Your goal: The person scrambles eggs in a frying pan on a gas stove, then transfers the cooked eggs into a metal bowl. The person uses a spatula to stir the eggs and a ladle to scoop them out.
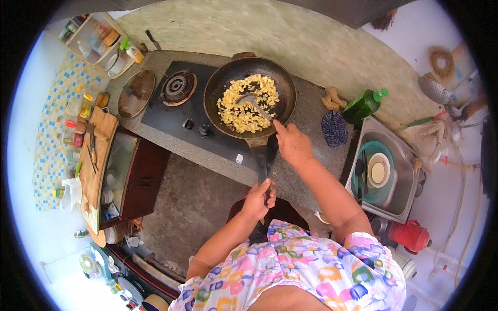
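Note:
A dark wok (286, 91) sits over the right side of a black two-burner gas hob (163, 116). Small yellow pieces that look like scrambled egg (249, 123) are spread in its base, in a rough ring. My left hand (260, 200) is closed around the wok's long handle (261, 165), in front of the counter edge. Over the wok's near right rim, my right hand (293, 144) grips a metal spatula (260, 107). The spatula's blade rests among the egg pieces near the middle. Its grip end is hidden inside my right hand.
A glass lid (136, 94) lies left of the bare burner (178, 87). On the right stand a green pump bottle (362, 107), a striped cloth (334, 129) and a steel sink (406, 194) holding a teal basin (358, 177). Knives lie on a wooden cutting board (102, 155) at left.

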